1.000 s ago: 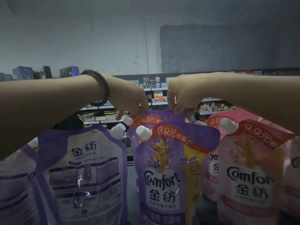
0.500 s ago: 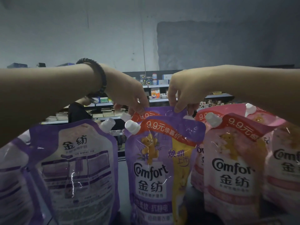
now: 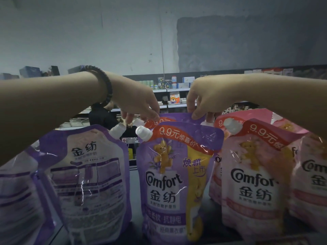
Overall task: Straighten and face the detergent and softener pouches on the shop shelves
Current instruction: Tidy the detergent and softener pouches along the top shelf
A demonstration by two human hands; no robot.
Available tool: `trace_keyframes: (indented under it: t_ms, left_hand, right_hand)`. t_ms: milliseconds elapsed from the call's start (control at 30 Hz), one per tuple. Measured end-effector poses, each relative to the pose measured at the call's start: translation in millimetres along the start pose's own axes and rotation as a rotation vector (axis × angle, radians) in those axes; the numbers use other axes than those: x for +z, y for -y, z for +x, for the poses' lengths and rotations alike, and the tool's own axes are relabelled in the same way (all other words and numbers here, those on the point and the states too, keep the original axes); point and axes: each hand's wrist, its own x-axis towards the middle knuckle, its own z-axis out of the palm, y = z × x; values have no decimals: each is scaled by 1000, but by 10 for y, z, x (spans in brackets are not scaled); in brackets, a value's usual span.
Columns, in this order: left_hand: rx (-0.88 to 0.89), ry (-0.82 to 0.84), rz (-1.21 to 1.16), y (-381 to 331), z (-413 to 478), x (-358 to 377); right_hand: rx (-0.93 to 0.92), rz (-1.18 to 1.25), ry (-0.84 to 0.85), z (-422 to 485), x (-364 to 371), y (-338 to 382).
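Both hands on the rear purple Comfort pouch, top edge.

Left hand (image 3: 139, 105) pinches the top-left corner of the rear purple pouch (image 3: 178, 117), right hand (image 3: 203, 99) pinches its top-right; thumbs in front, fingers behind. Pouch stands upright on the shelf (image 3: 208, 202), long axis vertical, directly behind the front purple pouch (image 3: 175, 181) and just below both hands. Hands about equally near. Left neighbour pouch (image 3: 88, 183) shows its back panel; probably needs turning next.

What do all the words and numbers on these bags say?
"9.9元惊喜价", "Comfort", "金纺", "焕新上市": front purple pouch.
"9.9元", "Comfort", "金纺": pink pouch.
"金纺": back-facing purple pouch; its small print is too blurred.
Far shelf labels: too small.
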Motion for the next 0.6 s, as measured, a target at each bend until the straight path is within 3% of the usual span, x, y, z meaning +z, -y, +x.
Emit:
trace_keyframes:
  t_ms: [233,400,600]
  left_hand:
    - [-32,-63,-68,5,-171,78]
    - [-48,-316,16,41,-376,143]
    - [-15,-639,-198,171,-844,249]
  right_hand:
    - [-54,81,-97,-187,-8,14]
    - [-116,98,-305,-400,64,63]
    - [-186,232,-582,-667,262,267]
